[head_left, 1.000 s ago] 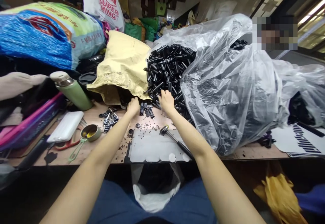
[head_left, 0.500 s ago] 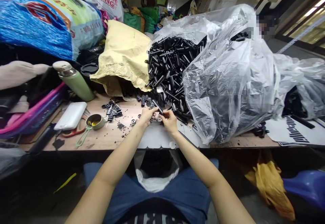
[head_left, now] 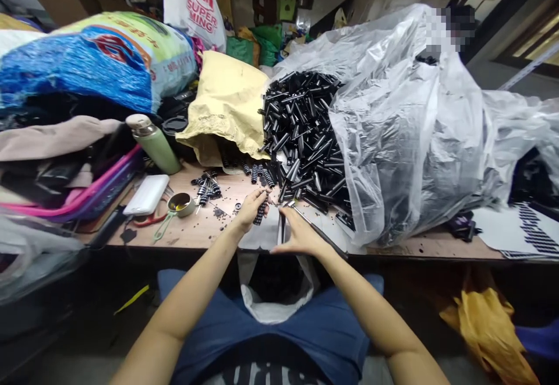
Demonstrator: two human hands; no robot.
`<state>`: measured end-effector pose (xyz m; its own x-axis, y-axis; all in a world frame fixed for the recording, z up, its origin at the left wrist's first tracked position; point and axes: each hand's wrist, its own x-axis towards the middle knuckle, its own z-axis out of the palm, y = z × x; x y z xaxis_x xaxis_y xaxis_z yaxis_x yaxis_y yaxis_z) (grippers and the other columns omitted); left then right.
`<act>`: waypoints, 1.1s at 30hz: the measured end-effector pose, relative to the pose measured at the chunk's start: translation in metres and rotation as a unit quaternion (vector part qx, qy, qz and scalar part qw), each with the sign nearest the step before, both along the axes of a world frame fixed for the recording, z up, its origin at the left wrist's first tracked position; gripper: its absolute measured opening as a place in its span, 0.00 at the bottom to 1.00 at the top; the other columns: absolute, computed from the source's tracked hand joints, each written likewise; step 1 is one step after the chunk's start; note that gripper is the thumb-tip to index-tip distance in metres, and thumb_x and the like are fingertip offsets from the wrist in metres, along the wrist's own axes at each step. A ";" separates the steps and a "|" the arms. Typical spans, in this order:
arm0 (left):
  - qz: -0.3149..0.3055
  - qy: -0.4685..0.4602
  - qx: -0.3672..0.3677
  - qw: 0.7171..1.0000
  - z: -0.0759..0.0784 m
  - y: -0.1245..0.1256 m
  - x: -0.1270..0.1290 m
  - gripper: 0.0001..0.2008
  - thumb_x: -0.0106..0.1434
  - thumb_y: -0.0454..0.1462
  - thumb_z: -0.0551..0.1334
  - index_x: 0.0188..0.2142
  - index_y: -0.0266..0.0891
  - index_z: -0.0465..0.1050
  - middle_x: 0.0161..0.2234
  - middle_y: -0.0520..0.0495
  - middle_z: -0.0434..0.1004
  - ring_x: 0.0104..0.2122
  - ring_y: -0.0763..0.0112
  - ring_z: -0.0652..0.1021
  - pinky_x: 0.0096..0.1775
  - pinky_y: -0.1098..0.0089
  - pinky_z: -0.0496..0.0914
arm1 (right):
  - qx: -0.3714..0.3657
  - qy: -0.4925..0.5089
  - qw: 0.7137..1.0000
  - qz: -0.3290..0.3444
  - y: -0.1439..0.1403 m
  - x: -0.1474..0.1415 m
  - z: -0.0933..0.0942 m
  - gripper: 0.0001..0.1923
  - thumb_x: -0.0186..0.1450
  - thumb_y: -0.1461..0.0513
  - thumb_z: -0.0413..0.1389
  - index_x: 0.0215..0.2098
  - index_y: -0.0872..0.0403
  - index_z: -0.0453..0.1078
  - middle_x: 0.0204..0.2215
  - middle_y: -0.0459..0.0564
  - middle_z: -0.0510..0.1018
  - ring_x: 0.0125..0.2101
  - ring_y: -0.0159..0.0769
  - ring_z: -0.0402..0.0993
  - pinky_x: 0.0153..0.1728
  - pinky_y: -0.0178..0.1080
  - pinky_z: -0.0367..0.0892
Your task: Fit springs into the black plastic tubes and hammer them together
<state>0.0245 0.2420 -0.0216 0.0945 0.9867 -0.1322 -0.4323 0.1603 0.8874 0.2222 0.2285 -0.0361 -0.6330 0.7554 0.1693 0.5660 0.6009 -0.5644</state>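
Note:
My left hand (head_left: pixel 252 207) is closed around a dark ribbed piece (head_left: pixel 261 214) with pale dots or bands; it tilts downward over the pale sheet. To its right, my right hand (head_left: pixel 301 233) has thumb and fingers spread wide. A slim black tube (head_left: pixel 281 226) stands nearly upright in the gap beside its fingertips, not visibly gripped. A large heap of black tubes (head_left: pixel 301 117) spills from a clear plastic bag behind both hands. Several banded ribbed pieces (head_left: pixel 257 173) lie just beyond my left hand. Below the table edge, a white bag (head_left: pixel 273 313) sits open between my legs, dark inside.
At left are a metal cup (head_left: pixel 187 206) with a green handle, a white box-like object (head_left: pixel 147 194), red-handled scissors (head_left: pixel 151 220), a green flask (head_left: pixel 157 151) and more ribbed pieces on rods (head_left: pixel 206 189). A yellow sack (head_left: pixel 231 94) and the clear plastic bag (head_left: pixel 406 140) stand behind.
My hands have moved apart. The right has left the black tube they both held and opened nearer the table edge; the left now shows the ribbed piece pointing down. The view has shifted left.

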 end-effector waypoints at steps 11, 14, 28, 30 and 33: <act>0.055 -0.029 -0.085 0.994 -0.001 -0.021 0.031 0.19 0.58 0.45 0.61 0.43 0.32 0.73 0.20 0.53 0.69 0.14 0.78 0.68 0.16 0.78 0.60 | 0.116 0.099 0.988 -0.035 -0.003 -0.016 -0.004 0.64 0.44 0.42 0.67 0.67 0.55 0.38 0.62 0.64 0.56 0.62 0.55 0.54 0.60 0.56 0.56; 0.053 -0.071 -0.094 0.992 -0.001 -0.023 0.036 0.17 0.57 0.45 0.61 0.36 0.32 0.72 0.21 0.50 0.71 0.16 0.72 0.73 0.18 0.73 0.66 | 0.125 0.112 0.986 -0.013 -0.005 -0.034 0.001 0.64 0.44 0.42 0.67 0.67 0.54 0.39 0.61 0.64 0.58 0.61 0.56 0.55 0.60 0.57 0.57; 0.035 0.033 -0.071 0.996 -0.007 -0.036 0.048 0.24 0.55 0.55 0.61 0.32 0.34 0.69 0.17 0.55 0.65 0.13 0.76 0.69 0.16 0.76 0.64 | -0.038 0.153 0.986 -0.045 -0.020 -0.017 -0.005 0.52 0.47 0.59 0.67 0.64 0.51 0.45 0.61 0.60 0.58 0.61 0.50 0.58 0.61 0.52 0.57; 0.027 0.044 -0.090 0.995 -0.006 -0.035 0.051 0.23 0.57 0.54 0.60 0.31 0.34 0.68 0.17 0.54 0.66 0.13 0.76 0.69 0.16 0.76 0.63 | -0.065 0.165 0.983 -0.051 -0.021 -0.016 -0.012 0.52 0.47 0.59 0.66 0.64 0.51 0.44 0.62 0.60 0.56 0.61 0.49 0.57 0.61 0.53 0.56; 0.008 0.073 -0.124 0.990 -0.007 -0.028 0.052 0.20 0.61 0.51 0.57 0.31 0.34 0.68 0.17 0.53 0.67 0.14 0.76 0.69 0.17 0.76 0.62 | -0.078 0.166 0.981 -0.069 -0.021 -0.018 -0.019 0.52 0.47 0.59 0.65 0.64 0.51 0.43 0.61 0.61 0.58 0.60 0.49 0.59 0.59 0.53 0.59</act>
<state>0.0766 0.2138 -0.0283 0.0404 0.9234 -0.3818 -0.3074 0.3751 0.8746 0.2038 0.2078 -0.0548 -0.4518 0.8635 0.2242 0.4062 0.4229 -0.8100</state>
